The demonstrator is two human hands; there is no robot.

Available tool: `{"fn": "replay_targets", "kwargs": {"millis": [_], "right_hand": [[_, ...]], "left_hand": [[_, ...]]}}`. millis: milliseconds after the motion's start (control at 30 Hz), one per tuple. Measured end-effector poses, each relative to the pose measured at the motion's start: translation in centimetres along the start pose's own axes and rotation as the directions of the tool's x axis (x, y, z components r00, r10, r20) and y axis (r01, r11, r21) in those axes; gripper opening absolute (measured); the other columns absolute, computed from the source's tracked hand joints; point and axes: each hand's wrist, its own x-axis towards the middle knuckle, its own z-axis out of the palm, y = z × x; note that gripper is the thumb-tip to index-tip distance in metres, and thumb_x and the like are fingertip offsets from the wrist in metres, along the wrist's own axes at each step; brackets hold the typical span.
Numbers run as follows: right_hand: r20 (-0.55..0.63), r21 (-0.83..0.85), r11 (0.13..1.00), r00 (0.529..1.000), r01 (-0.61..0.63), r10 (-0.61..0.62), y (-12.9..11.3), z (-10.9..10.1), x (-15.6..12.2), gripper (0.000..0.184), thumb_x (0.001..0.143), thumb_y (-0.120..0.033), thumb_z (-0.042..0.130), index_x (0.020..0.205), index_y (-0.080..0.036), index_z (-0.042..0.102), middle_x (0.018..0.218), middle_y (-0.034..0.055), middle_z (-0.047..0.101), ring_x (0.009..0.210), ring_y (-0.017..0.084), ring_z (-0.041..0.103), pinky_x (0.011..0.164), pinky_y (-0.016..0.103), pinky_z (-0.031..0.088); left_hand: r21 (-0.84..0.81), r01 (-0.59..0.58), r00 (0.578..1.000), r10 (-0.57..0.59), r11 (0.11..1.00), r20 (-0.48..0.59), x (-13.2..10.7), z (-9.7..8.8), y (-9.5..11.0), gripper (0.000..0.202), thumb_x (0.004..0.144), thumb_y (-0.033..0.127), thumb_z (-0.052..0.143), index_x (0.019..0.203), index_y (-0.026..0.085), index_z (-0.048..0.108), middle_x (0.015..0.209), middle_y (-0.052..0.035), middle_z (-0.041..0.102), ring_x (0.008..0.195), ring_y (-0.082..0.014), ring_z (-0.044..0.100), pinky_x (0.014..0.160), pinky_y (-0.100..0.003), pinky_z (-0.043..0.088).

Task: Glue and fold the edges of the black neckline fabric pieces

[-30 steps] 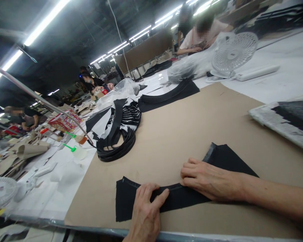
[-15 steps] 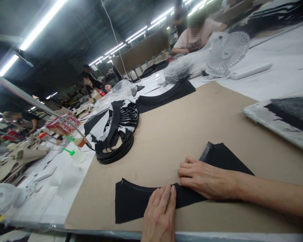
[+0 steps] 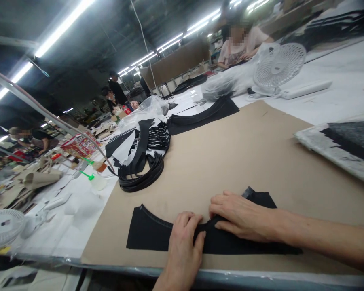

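Observation:
A black fabric piece (image 3: 148, 234) with a concave, folded upper edge lies on the brown board in front of me. My left hand (image 3: 186, 238) bears on its middle, fingers bent over the curved edge and thumb on the cloth, gripping it there. Just to the right, my right hand (image 3: 242, 214) pinches the same edge between curled fingers and thumb. Part of the edge is hidden under both hands. At the piece's right end, a shiny dark strip shows along the edge, beyond my right hand.
The brown board (image 3: 230, 153) covers the near table. On its far left lie a coil of black strips (image 3: 142, 182) and another curved black piece (image 3: 203, 117). A white fan (image 3: 279, 68) stands behind; a grey-white slab (image 3: 346, 153) is at right. Green-nozzled bottles (image 3: 95, 182) stand left. Other people work farther off.
The fabric piece has turned, its left end shifting up and left and its right side nearer me. My left hand has gone from lying flat to bent fingers with thumb apart.

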Motion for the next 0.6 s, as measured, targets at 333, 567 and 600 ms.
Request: {"fn": "replay_targets", "kwargs": {"millis": [333,567,600], "right_hand": [[0.0,0.095,0.995,1.0,0.027,-0.027,0.6,-0.1,-0.4,0.015,0.087,-0.007,0.053,0.09,-0.02,0.06,0.094,0.0031,0.06,0.092,0.02,0.054,0.084,0.035,0.04],[0.009,0.167,0.985,1.0,-0.03,0.029,1.0,-0.1,-0.2,0.016,0.082,-0.007,0.056,0.089,-0.021,0.06,0.093,0.0022,0.061,0.091,0.02,0.056,0.084,0.034,0.04],[0.021,0.169,0.984,0.999,-0.05,0.047,0.9,-0.3,0.0,0.016,0.081,-0.007,0.056,0.088,-0.021,0.06,0.092,0.002,0.061,0.09,0.02,0.057,0.083,0.033,0.041]], "left_hand": [[-0.133,0.081,0.991,-0.065,0.988,0.118,1.7,0.7,1.5,0.037,0.076,-0.004,0.045,0.093,0.022,0.067,0.091,-0.0028,0.062,0.091,-0.0192,0.057,0.082,-0.035,0.048],[-0.169,0.211,0.964,-0.176,0.963,0.199,2.4,0.0,2.0,0.027,0.071,0.0,0.053,0.087,0.02,0.061,0.091,-0.0021,0.06,0.091,-0.0196,0.055,0.084,-0.036,0.044],[-0.154,0.216,0.96,-0.181,0.964,0.212,2.7,-0.1,2.0,0.026,0.07,0.001,0.055,0.086,0.02,0.06,0.091,-0.0021,0.06,0.091,-0.0199,0.055,0.083,-0.036,0.044]]}}
